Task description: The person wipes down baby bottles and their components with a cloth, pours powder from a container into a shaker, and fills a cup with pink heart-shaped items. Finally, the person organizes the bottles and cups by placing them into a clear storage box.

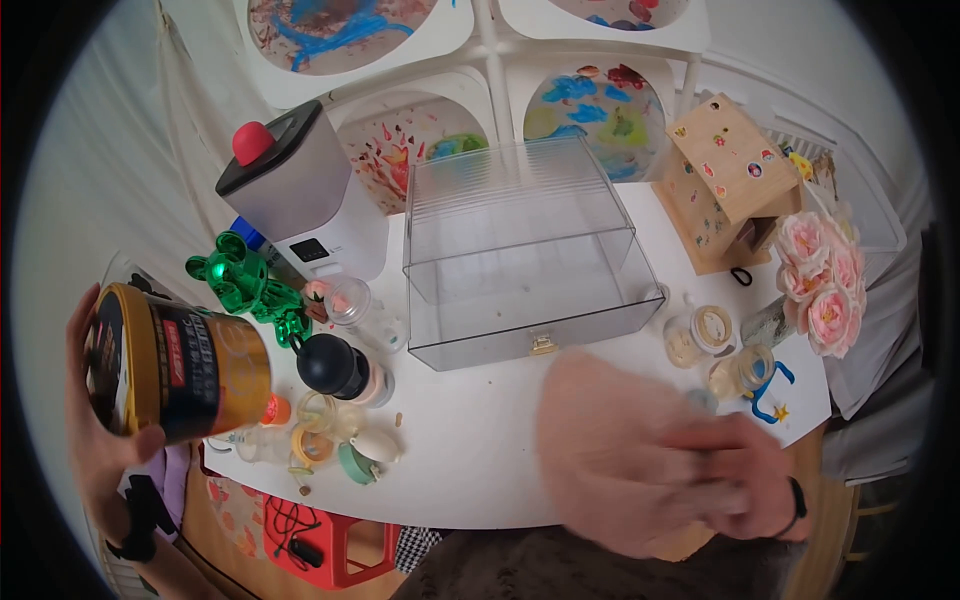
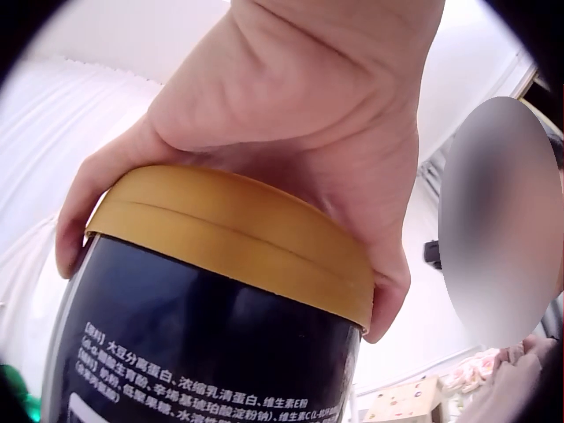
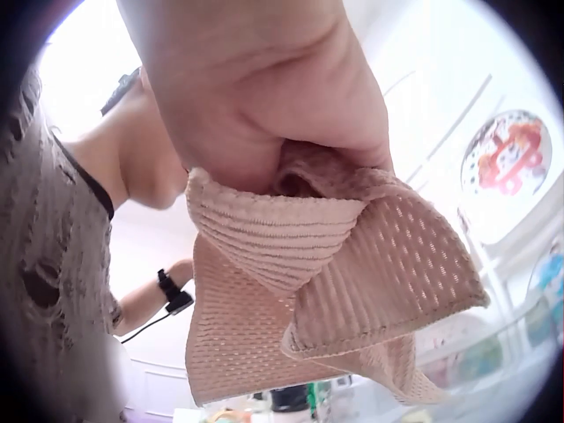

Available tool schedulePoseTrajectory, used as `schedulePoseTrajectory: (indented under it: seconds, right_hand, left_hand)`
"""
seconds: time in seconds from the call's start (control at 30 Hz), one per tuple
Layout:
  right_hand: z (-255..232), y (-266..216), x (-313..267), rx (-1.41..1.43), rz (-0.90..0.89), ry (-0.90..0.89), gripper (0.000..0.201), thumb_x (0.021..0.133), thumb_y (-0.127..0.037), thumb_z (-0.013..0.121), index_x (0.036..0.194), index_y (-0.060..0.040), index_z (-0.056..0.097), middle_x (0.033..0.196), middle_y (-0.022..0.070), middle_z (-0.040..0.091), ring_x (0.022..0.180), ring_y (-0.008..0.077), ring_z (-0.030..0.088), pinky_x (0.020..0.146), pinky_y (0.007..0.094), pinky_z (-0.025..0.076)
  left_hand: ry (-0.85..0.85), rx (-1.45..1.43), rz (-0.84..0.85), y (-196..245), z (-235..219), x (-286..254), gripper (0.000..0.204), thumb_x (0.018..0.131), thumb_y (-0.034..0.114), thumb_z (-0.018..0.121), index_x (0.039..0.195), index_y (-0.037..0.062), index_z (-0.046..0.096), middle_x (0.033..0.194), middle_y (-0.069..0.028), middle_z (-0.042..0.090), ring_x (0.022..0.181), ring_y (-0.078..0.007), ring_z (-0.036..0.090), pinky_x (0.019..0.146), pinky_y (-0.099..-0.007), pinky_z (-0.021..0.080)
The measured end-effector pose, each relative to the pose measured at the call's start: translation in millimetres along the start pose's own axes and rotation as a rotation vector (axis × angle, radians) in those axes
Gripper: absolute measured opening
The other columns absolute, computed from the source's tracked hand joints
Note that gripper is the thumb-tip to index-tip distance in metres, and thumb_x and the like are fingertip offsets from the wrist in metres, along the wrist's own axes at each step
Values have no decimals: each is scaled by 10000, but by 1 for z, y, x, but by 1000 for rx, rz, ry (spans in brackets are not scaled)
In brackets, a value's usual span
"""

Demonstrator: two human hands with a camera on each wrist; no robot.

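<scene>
My left hand (image 1: 95, 440) grips a large tub (image 1: 205, 365) by its gold lid, holding it tilted on its side at the table's left. In the left wrist view, thumb and fingers spread across the gold lid (image 2: 229, 225) and curl over its edge, above a dark label with white print. My right hand (image 1: 745, 475) bunches a pink-beige cloth (image 1: 610, 450) over the table's front right. Ribbed and perforated folds of that cloth (image 3: 273, 238) hang from my curled fingers in the right wrist view. Behind both hands stands a clear plastic box (image 1: 520, 260) with a small gold latch.
A grey-and-white appliance (image 1: 320, 200), a shiny green figure (image 1: 245, 285) and a dark round-topped bottle (image 1: 330, 365) stand at left. Several small jars (image 1: 315, 410) crowd the front left. More jars (image 1: 715, 330), pink flowers (image 1: 825, 280) and a wooden house (image 1: 725, 165) are at right.
</scene>
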State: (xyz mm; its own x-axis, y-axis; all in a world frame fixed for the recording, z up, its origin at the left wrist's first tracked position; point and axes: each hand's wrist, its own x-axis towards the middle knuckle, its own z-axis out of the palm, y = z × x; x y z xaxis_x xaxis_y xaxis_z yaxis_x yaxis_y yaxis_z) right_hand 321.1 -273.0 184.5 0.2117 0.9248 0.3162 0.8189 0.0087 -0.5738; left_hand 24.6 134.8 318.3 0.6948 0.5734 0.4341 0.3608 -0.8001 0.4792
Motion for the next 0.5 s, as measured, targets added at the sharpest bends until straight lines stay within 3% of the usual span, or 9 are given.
schedulePoseTrajectory:
  seconds: [0.13,0.27,0.3,0.37,0.4,0.43,0.5]
  right_hand:
    - [-46,-11,-64,-230,104,320,321,868,-54,645,1186,-27,610,1216,95,639,965,234,631,886,337,498]
    - [-87,-24,-140,-602,265,776,282,911,-73,639,1186,-22,604,1173,87,656,966,202,639,902,322,498]
    - [-100,-25,-160,-683,302,896,273,921,-78,637,1186,-20,602,1162,85,660,967,194,641,906,318,499]
    - [-125,-18,-198,-801,369,1107,256,943,-87,634,1186,-17,599,1141,82,668,968,177,644,914,311,499]
    - [-135,-9,-211,-813,415,1169,247,953,-92,633,1186,-16,597,1130,80,672,968,169,646,918,307,499]
    - [-142,4,-221,-813,451,1217,239,964,-96,631,1186,-14,595,1120,78,676,969,161,648,923,303,500]
    - [-134,42,-222,-694,551,1220,227,967,-88,600,1184,-22,586,1086,59,688,971,170,656,907,306,513]
  left_hand:
    - [-19,-124,-47,52,31,-18,1453,466,632,953,1538,-50,247,1419,-208,453,1299,-308,525,1114,-427,421]
    - [-349,-145,284,48,64,-28,1422,379,536,1020,1493,-25,337,1489,-263,380,1360,-343,461,1131,-450,389]
    - [-454,-48,426,62,74,-29,1365,389,482,1030,1477,-7,368,1502,-279,354,1374,-364,448,1125,-454,398]
    - [-550,-132,354,87,103,-30,1075,531,495,942,1449,138,512,1476,-242,431,1290,-401,521,1066,-483,426]
    - [-667,-80,425,85,119,-27,1357,401,636,948,1483,20,410,1534,-281,321,1425,-417,384,1161,-520,332]
    - [-716,-52,465,90,125,-26,1189,546,574,946,1456,17,420,1495,-253,370,1352,-387,456,1112,-511,397]
    - [-810,-166,414,89,154,-30,1238,428,405,1016,1450,42,419,1496,-285,340,1377,-419,433,1119,-473,402]
